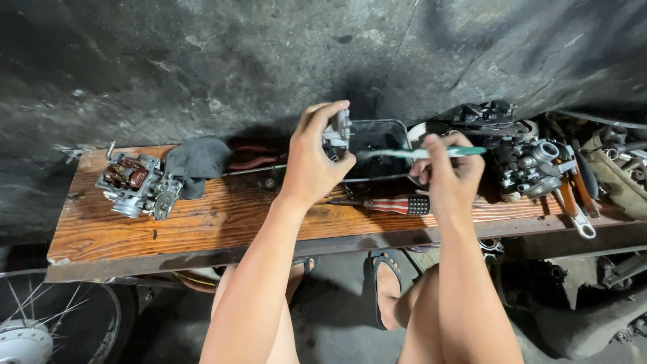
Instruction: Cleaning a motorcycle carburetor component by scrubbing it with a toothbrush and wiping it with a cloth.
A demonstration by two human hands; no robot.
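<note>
Wood planks make up the tabletop, the broadest thing below both hands, and a dark rectangular tray sits on it directly behind the left grip. One whole carburetor lies far out to the left of that grip beside one grey rag, and a heap of more carburetor bodies crowds the space to the right of the right grip. One screwdriver with a striped handle lies just under the two hands. The left hand is clenched around one small metal carburetor part, held up over the tray; it looks rigid, dense for its size and probably greasy, so the flat outer faces seem the safest hold. The right hand pinches one green-handled toothbrush near mid-handle, bristles pointing toward the part; it seems light and slightly springy.
</note>
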